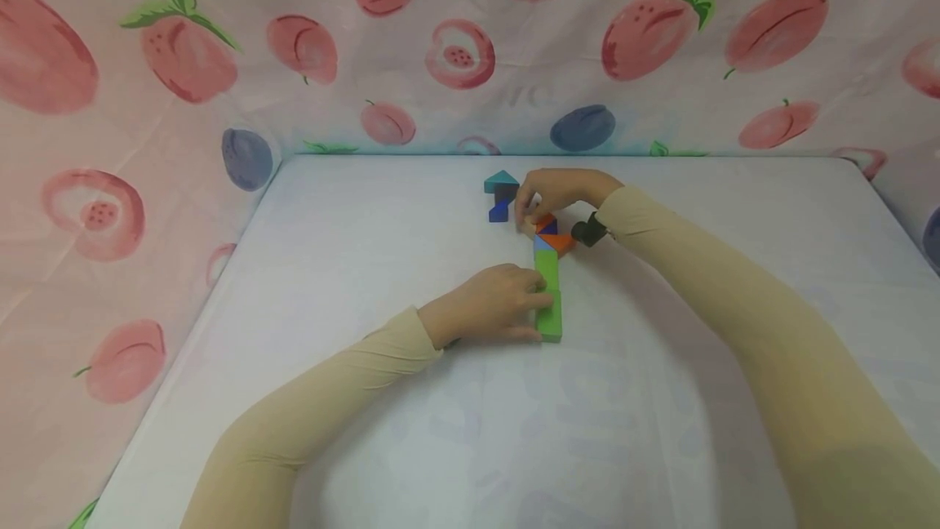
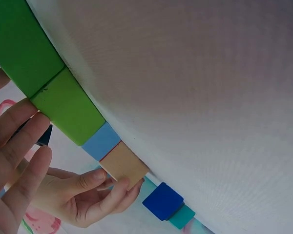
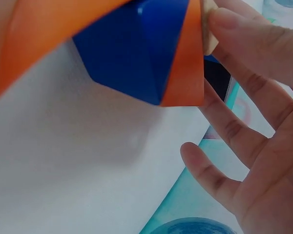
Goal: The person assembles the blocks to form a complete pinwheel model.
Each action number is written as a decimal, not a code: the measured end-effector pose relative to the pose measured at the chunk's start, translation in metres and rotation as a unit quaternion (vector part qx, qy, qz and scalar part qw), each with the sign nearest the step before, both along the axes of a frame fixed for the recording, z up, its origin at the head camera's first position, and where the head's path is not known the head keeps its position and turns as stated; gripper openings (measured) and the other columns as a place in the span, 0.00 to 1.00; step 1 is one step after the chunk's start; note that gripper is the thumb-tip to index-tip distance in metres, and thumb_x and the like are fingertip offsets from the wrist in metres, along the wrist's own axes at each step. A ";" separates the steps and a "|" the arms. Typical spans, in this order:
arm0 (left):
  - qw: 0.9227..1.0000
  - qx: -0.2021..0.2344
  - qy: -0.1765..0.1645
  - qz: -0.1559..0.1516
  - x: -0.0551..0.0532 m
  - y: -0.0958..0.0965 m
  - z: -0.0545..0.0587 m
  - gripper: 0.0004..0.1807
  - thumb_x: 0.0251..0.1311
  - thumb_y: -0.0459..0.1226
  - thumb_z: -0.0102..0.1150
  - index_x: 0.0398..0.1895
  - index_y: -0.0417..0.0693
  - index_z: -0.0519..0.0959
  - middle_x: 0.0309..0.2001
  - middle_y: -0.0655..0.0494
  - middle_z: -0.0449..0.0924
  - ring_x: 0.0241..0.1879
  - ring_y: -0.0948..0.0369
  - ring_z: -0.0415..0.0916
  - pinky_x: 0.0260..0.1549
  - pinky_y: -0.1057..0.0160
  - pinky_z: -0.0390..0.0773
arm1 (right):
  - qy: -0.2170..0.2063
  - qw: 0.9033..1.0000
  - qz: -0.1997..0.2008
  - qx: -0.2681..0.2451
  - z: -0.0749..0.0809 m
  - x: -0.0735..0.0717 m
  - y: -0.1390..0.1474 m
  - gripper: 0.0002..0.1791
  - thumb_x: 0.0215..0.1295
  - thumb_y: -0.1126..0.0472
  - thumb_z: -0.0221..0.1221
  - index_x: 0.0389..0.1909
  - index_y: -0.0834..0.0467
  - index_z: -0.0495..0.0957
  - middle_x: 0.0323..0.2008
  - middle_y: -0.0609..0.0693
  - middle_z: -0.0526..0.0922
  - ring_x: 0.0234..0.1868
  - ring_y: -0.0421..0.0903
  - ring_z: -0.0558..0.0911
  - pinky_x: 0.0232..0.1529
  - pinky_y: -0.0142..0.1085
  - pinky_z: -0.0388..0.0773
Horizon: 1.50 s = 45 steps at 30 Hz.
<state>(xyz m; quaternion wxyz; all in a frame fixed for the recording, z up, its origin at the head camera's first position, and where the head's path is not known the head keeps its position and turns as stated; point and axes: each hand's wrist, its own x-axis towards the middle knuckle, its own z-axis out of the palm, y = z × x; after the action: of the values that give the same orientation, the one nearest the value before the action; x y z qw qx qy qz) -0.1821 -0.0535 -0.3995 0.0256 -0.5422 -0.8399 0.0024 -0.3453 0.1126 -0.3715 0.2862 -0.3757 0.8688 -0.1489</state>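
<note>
My left hand lies over two green blocks set end to end, its fairly straight fingers touching the lighter green block near its seam with the darker green block. Beyond them the row continues with a light blue block and a plain wooden block. My right hand pinches this wooden block between thumb and fingers; its other fingers are spread in the right wrist view. Against the wooden block stand an orange piece and a dark blue block, with a larger orange piece beside them.
Left of my right hand are a teal triangular block, a dark block and a blue block. Black pieces sit by my right sleeve. A white cloth covers the table; a fruit-patterned curtain hangs behind.
</note>
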 end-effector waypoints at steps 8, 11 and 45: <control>1.000 0.004 -0.002 0.001 -0.001 -0.001 0.001 0.23 0.57 0.57 0.57 0.49 0.55 0.76 0.50 0.53 0.77 0.47 0.60 0.76 0.53 0.62 0.74 | -0.010 1.000 0.000 -0.028 -0.003 -0.003 0.004 0.12 0.58 0.69 0.60 0.41 0.54 0.84 0.52 0.54 0.81 0.56 0.53 0.77 0.60 0.50 0.71; 1.000 0.005 -0.004 0.002 -0.002 -0.001 0.001 0.24 0.57 0.57 0.57 0.49 0.55 0.76 0.50 0.53 0.77 0.48 0.59 0.76 0.52 0.62 0.74 | -0.021 0.999 0.000 -0.049 -0.003 -0.007 0.008 0.13 0.58 0.67 0.59 0.44 0.54 0.83 0.52 0.53 0.81 0.56 0.52 0.77 0.60 0.50 0.71; 1.000 0.002 -0.009 0.009 0.001 -0.001 0.000 0.23 0.56 0.58 0.57 0.50 0.56 0.76 0.49 0.55 0.76 0.46 0.60 0.76 0.51 0.62 0.74 | 0.065 0.997 -0.033 0.035 0.009 -0.048 -0.024 0.28 0.55 0.83 0.43 0.50 0.60 0.80 0.58 0.61 0.73 0.61 0.58 0.69 0.64 0.49 0.66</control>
<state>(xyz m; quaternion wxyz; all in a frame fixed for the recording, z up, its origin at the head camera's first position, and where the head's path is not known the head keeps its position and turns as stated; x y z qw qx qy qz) -0.1806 -0.0542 -0.3999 0.0190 -0.5343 -0.8451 -0.0034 -0.3935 0.0884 -0.3628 0.2370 -0.3459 0.9020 -0.1032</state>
